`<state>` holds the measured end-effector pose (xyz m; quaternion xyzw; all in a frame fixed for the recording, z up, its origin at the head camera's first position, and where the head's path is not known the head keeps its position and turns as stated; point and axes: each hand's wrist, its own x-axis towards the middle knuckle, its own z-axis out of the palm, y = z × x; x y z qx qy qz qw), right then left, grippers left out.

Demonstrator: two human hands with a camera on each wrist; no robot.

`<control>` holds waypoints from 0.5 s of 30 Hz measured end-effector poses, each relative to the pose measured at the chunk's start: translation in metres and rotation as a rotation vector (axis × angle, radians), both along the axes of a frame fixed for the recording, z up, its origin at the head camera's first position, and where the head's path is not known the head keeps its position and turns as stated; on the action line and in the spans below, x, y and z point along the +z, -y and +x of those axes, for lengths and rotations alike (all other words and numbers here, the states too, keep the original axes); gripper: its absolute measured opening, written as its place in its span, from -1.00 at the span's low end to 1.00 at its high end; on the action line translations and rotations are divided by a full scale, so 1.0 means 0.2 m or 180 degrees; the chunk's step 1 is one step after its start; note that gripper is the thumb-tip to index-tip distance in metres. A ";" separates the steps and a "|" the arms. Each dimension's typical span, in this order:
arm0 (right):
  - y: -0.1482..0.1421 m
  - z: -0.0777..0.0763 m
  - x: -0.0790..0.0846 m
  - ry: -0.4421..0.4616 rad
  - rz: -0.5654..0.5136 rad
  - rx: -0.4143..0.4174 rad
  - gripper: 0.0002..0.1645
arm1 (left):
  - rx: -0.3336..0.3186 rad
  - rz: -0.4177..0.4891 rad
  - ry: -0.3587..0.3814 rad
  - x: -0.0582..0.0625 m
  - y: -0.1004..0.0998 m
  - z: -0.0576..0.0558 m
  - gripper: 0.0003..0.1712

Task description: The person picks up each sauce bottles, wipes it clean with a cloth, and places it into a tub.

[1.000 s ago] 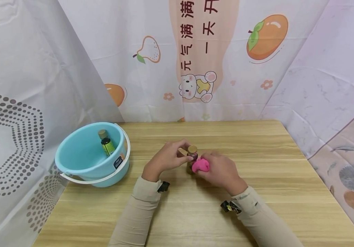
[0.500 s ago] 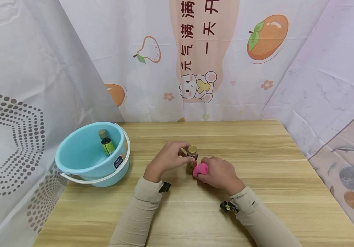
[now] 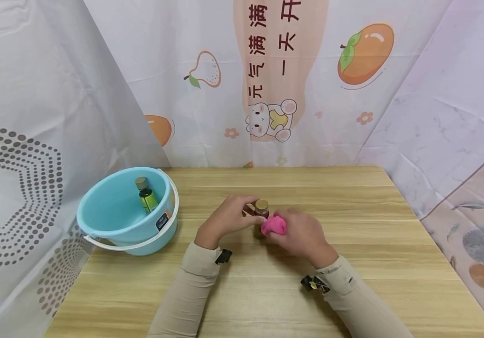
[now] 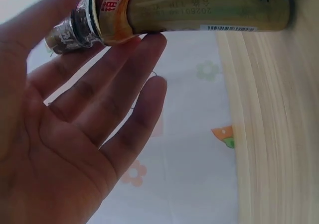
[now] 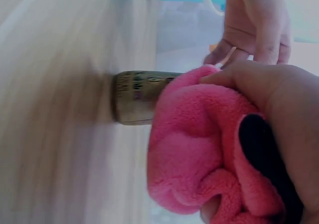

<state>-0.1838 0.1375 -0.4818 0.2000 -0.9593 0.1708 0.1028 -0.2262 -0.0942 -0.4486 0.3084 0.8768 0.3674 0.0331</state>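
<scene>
A small glass bottle (image 3: 261, 206) with a gold cap and gold label stands upright on the wooden table. My left hand (image 3: 229, 218) holds it around the neck and upper part between thumb and fingers; in the left wrist view the lower fingers are spread beside the bottle (image 4: 209, 10). A bunched pink plush cloth (image 3: 273, 226) is gripped by my right hand (image 3: 303, 233) and pressed to the bottle's right side. The right wrist view has the cloth (image 5: 184, 139), with a dark patch, covering the bottle's upper part.
At the left of the table (image 3: 394, 281) stands a light blue bucket (image 3: 111, 220) with a white handle. A bottle with a green label (image 3: 147, 199) leans inside it. Behind the table hangs a printed white curtain (image 3: 208, 112).
My right hand shifts the cloth slightly down the bottle and back up along its side. The left hand and bottle stay nearly in place.
</scene>
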 end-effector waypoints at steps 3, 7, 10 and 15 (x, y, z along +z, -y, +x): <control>0.00 0.01 0.03 -0.0163 -0.0082 -0.0002 -0.43 | -0.0097 -0.0002 0.0064 0.00 0.01 0.00 -0.69; -0.01 0.01 0.06 -0.0336 -0.0268 0.0007 -0.40 | -0.0302 0.0023 0.0086 0.00 0.03 -0.02 -0.65; -0.01 0.02 0.08 -0.0555 -0.0551 0.0067 -0.39 | -0.0350 -0.0008 0.0063 0.00 0.03 -0.02 -0.59; -0.01 0.02 0.10 -0.1017 -0.1026 0.0189 -0.35 | 0.0047 -0.0216 -0.0153 -0.02 0.01 0.00 -0.64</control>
